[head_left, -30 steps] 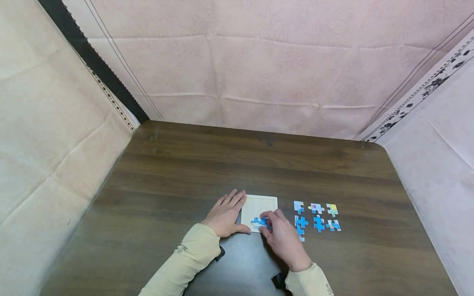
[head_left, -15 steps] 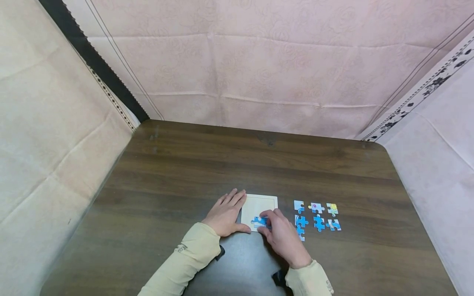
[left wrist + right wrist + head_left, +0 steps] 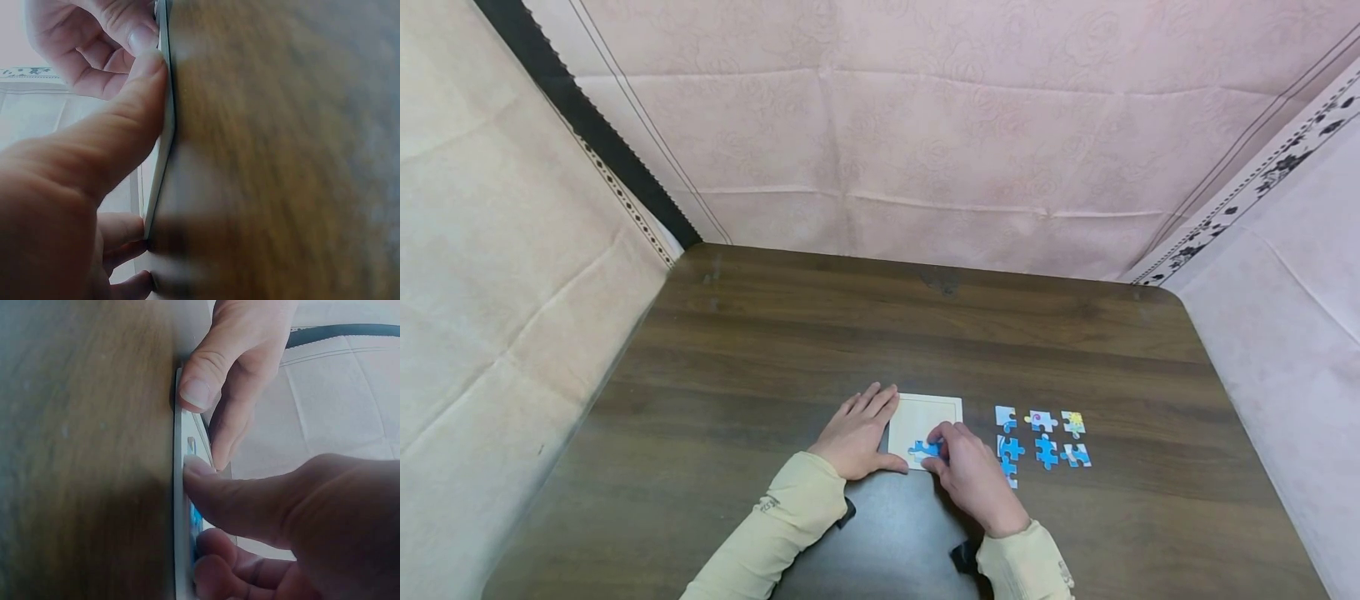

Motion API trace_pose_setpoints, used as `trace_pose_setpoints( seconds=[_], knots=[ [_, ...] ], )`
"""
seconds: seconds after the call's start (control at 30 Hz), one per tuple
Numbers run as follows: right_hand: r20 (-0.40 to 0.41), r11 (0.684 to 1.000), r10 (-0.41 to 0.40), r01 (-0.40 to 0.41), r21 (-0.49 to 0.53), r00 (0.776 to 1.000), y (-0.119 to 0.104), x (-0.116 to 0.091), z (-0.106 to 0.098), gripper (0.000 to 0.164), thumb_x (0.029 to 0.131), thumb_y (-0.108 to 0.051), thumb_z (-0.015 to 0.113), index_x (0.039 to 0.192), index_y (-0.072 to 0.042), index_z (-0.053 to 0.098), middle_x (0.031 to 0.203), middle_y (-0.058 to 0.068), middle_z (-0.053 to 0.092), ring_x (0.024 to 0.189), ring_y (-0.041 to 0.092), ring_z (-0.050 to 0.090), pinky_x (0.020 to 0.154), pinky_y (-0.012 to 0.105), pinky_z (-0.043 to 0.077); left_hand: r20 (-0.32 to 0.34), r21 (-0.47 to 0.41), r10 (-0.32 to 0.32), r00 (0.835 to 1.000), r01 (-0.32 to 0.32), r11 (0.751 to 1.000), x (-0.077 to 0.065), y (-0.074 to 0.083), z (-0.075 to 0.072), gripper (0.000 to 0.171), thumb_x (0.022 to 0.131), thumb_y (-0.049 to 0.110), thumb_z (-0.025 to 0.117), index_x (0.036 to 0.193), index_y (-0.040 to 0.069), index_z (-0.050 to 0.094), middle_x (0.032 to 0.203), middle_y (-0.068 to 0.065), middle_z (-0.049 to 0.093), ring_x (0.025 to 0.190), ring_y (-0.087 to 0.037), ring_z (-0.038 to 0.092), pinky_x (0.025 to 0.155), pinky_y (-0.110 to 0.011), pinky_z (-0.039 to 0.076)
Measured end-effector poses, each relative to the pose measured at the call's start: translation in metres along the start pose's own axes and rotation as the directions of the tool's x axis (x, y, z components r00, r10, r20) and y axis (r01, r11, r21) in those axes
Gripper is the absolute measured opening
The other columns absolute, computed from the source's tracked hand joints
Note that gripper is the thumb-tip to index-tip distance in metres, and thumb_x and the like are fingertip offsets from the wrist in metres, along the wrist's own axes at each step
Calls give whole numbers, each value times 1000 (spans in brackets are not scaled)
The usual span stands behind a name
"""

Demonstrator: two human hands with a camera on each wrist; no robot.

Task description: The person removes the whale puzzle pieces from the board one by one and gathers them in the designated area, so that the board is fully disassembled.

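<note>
A pale square puzzle board (image 3: 925, 410) lies flat on the table. My left hand (image 3: 859, 437) steadies it, with its straight fingers along the left edge and its thumb at the near edge. Over the lower right of the board, my right hand (image 3: 976, 479) pinches a blue puzzle piece (image 3: 197, 517), mostly hidden by the thumb and fingers. Left of those fingertips, another blue puzzle piece (image 3: 919, 450) rests in the lower part of the board. In the left wrist view, the left thumb (image 3: 134, 103) presses on the board's edge, close to the right hand's fingers.
Several loose puzzle pieces lie right of the board, among them a yellow-topped piece (image 3: 1073, 423), a blue piece (image 3: 1047, 452) and a blue-and-white piece (image 3: 1077, 456). The brown wooden table (image 3: 820, 333) ends at a pale cloth backdrop (image 3: 925, 167).
The right hand's thumb and fingers have shifted very slightly over the piece. The left hand, the board and the loose pieces stay in place.
</note>
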State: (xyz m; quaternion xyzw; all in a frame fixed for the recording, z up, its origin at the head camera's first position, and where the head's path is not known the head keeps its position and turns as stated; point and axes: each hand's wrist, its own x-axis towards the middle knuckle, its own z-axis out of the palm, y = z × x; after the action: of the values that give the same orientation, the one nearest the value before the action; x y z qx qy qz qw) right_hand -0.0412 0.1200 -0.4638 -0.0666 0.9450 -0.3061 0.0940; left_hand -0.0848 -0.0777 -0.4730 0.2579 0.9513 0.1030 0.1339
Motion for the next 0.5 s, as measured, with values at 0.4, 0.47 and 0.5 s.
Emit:
trace_pose_setpoints(
  seconds=[0.4,0.47,0.5],
  knots=[
    [38,1000,-6,7,-21,999,-2,1,-1,21,85,-14,77,101,-11,63,81,-1,51,61,12,50,57,23,48,-6,-7,5,1000,-5,1000,-1,-1,2,104,78,74,58,155,11,26,161,-2,21,148,-25,12,117,-46,17],
    [41,1000,-3,4,-21,999,-3,1,-1,22,85,-14,77,101,-11,64,81,-1,51,61,12,50,58,23,49,-8,-5,6,1000,-6,1000,-1,-1,2,104,78,74,58,155,11,26,161,-2,21,148,-25,13,117,-46,17],
    [41,1000,-2,3,-22,999,-3,2,-1,21,84,-14,77,101,-11,64,81,-1,51,61,12,50,59,23,49,-8,-5,7,1000,-7,1000,-1,-1,2,104,78,74,58,155,11,26,161,-2,21,148,-25,13,117,-46,17]
  ],
)
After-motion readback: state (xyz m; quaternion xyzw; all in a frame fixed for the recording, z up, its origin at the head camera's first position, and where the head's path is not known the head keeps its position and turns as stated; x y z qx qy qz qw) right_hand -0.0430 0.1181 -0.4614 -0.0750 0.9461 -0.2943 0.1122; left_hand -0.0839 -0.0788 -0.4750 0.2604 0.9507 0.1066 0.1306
